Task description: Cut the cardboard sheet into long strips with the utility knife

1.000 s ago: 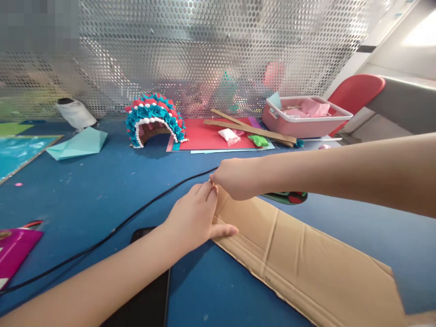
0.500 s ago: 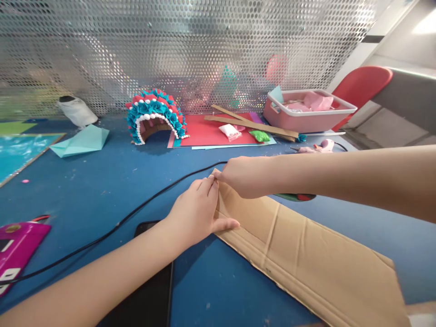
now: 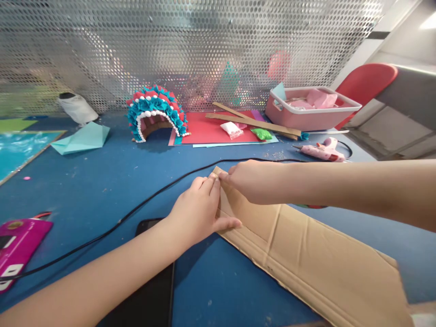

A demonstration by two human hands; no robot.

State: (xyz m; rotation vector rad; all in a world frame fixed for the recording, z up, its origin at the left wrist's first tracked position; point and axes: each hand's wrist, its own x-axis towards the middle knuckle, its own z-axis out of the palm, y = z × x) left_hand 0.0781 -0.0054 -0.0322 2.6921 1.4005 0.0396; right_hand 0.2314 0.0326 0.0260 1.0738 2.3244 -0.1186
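Presently, your left hand [image 3: 199, 206] is lying over the far end of the card [image 3: 306, 254], thumb spread wide of the fingers. Your right hand [image 3: 250, 182] is keeping a narrow, curled shape at the same corner; what its hidden fingers are gripping, one cannot tell. The card is resting on the table [image 3: 200, 295], extending toward your near right. Creases are already crossing it, yet its long body is appearing whole, so handling is seemingly concerning this end alone; what is remaining is not showing. The decorated arch [image 3: 156, 102] is standing apart, seemingly finished.
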